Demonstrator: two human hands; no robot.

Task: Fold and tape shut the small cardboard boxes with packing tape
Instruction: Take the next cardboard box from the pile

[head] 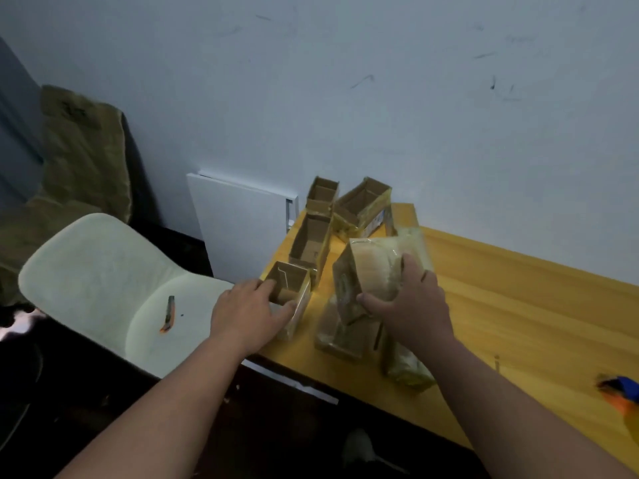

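The left hand (247,314) pinches the near wall of the open box (290,295), which stands upright just left of the taped box (366,281) gripped by the right hand (408,302).

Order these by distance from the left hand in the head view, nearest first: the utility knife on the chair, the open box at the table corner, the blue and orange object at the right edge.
1. open box, touching the left hand
2. utility knife, on the chair to its left
3. blue and orange object, far right on the table
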